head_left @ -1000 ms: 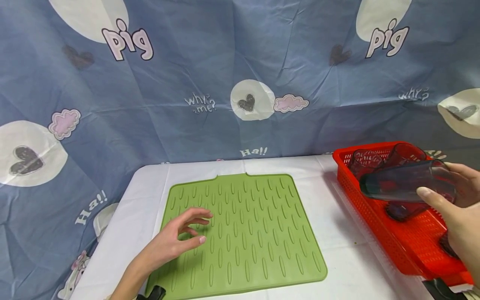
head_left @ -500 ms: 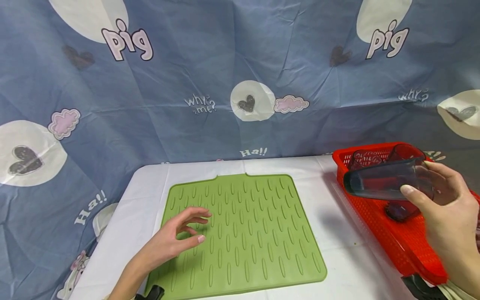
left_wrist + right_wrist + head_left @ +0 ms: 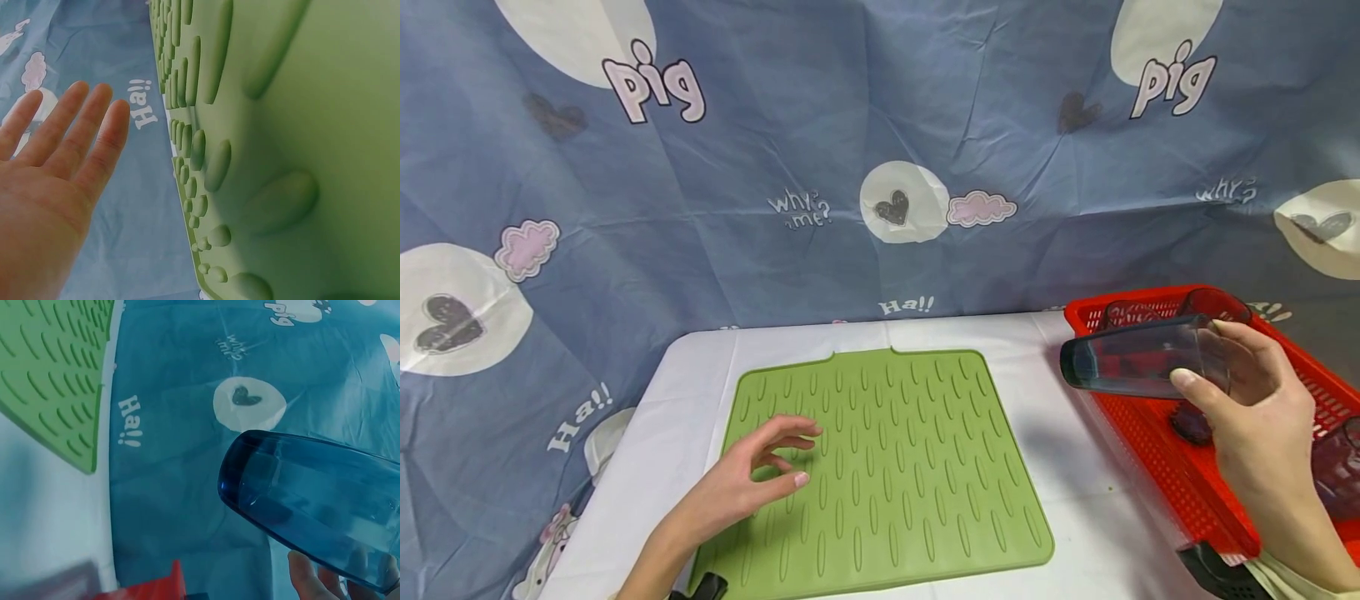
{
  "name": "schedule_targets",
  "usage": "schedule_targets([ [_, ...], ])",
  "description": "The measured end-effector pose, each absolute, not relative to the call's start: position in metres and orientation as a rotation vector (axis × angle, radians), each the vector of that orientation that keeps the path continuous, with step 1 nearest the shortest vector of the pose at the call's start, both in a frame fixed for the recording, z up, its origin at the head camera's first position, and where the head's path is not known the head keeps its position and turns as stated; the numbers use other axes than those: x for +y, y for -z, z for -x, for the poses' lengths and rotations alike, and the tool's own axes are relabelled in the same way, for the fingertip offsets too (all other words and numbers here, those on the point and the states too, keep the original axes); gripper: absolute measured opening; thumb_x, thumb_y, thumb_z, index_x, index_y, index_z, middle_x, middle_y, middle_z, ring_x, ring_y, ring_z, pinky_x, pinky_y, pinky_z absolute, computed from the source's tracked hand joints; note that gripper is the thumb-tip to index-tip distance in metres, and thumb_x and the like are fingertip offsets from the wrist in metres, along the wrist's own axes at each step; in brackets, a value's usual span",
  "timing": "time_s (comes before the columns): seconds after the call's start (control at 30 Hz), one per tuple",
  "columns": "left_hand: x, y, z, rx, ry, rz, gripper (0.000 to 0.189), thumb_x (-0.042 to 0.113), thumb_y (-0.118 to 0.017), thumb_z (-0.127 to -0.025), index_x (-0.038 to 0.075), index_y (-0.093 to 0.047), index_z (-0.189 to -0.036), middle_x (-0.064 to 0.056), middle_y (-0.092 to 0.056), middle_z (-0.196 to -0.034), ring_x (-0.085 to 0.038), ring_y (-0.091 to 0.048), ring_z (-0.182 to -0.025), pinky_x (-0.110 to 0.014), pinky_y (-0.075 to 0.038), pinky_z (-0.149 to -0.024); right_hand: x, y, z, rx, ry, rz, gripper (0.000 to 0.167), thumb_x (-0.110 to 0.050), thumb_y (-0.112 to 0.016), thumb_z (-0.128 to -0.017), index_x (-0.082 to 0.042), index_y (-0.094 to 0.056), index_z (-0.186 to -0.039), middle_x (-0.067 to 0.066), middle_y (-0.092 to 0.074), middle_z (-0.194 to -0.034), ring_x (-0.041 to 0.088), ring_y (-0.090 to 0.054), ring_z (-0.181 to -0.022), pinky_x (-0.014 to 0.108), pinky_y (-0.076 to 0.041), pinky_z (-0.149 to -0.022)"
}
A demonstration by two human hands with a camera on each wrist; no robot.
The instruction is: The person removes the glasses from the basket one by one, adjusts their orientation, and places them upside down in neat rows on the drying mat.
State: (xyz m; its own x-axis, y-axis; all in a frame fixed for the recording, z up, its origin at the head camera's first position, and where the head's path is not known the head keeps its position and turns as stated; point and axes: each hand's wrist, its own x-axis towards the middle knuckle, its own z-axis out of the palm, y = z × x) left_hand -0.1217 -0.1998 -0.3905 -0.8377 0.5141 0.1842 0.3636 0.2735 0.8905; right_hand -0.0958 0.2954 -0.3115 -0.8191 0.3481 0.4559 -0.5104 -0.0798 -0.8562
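Observation:
My right hand (image 3: 1262,400) grips a clear blue drinking glass (image 3: 1131,358) near its rim. The glass lies nearly level in the air, its thick base pointing left, over the left edge of the red basket (image 3: 1138,442). In the right wrist view the blue glass (image 3: 312,494) fills the right side, with fingertips (image 3: 303,569) along its lower wall. My left hand (image 3: 752,475) holds nothing and hovers over the left part of the green ridged mat (image 3: 910,467), fingers relaxed. Its palm and spread fingers show in the left wrist view beside the mat (image 3: 300,125).
Inside the basket are several other glasses, among them a dark reddish-looking glass (image 3: 1337,471) at its right side and a tumbler (image 3: 1213,304) at the back. A white cloth (image 3: 1075,517) covers the table. Behind it hangs a blue printed curtain (image 3: 790,108).
My right hand has carried the blue glass leftward, from over the middle of the basket to its left edge. The left hand has stayed almost still.

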Motion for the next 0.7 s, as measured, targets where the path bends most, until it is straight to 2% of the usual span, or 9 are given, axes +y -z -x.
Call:
schedule_targets([
  [0.17, -0.201, 0.39, 0.121, 2.402, -1.613, -0.828, 0.048, 0.008, -0.068, -0.092, 0.023, -0.053, -0.135, -0.001, -0.057, -0.133, -0.035, -0.055, -0.12, -0.042, -0.052, -0.09, 0.291, 0.316, 0.097, -1.574, -2.087, -0.258, 0.059, 0.027, -0.052, -0.084, 0.003, -0.047, -0.138, 0.012, -0.055, -0.129, 0.015, -0.057, -0.111, 0.017, -0.053, -0.082],
  [0.2, -0.201, 0.39, 0.121, 2.403, -1.615, -0.828, 0.048, 0.008, -0.068, -0.092, 0.023, -0.053, -0.135, -0.001, -0.057, -0.133, -0.035, -0.055, -0.12, -0.042, -0.052, -0.09, 0.29, 0.317, 0.097, -1.544, -2.133, -0.283, 0.058, 0.026, -0.051, -0.085, 0.003, -0.046, -0.138, 0.013, -0.054, -0.129, 0.016, -0.059, -0.107, 0.019, -0.055, -0.078],
  [0.37, -0.202, 0.389, 0.12, 2.402, -1.617, -0.825, 0.048, 0.008, -0.068, -0.092, 0.022, -0.053, -0.135, -0.001, -0.057, -0.133, -0.034, -0.055, -0.12, -0.042, -0.052, -0.09, 0.284, 0.32, 0.1, -1.473, -2.254, -0.333, 0.053, 0.023, -0.049, -0.088, 0.005, -0.045, -0.137, 0.015, -0.056, -0.125, 0.017, -0.066, -0.097, 0.027, -0.057, -0.077],
  [0.6, -0.204, 0.388, 0.121, 2.407, -1.61, -0.818, 0.048, 0.011, -0.068, -0.093, 0.023, -0.052, -0.136, 0.001, -0.056, -0.133, -0.031, -0.055, -0.121, -0.042, -0.052, -0.09, 0.279, 0.324, 0.101, -1.502, -2.253, -0.319, 0.051, 0.018, -0.056, -0.088, 0.004, -0.045, -0.137, 0.015, -0.054, -0.125, 0.017, -0.068, -0.092, 0.028, -0.057, -0.079],
  [0.7, -0.204, 0.388, 0.121, 2.414, -1.615, -0.839, 0.048, 0.01, -0.068, -0.092, 0.023, -0.052, -0.136, 0.002, -0.056, -0.133, -0.031, -0.055, -0.12, -0.041, -0.052, -0.09, 0.276, 0.326, 0.103, -1.504, -2.255, -0.325, 0.05, 0.018, -0.054, -0.089, 0.005, -0.045, -0.137, 0.015, -0.054, -0.124, 0.018, -0.068, -0.092, 0.028, -0.057, -0.08],
])
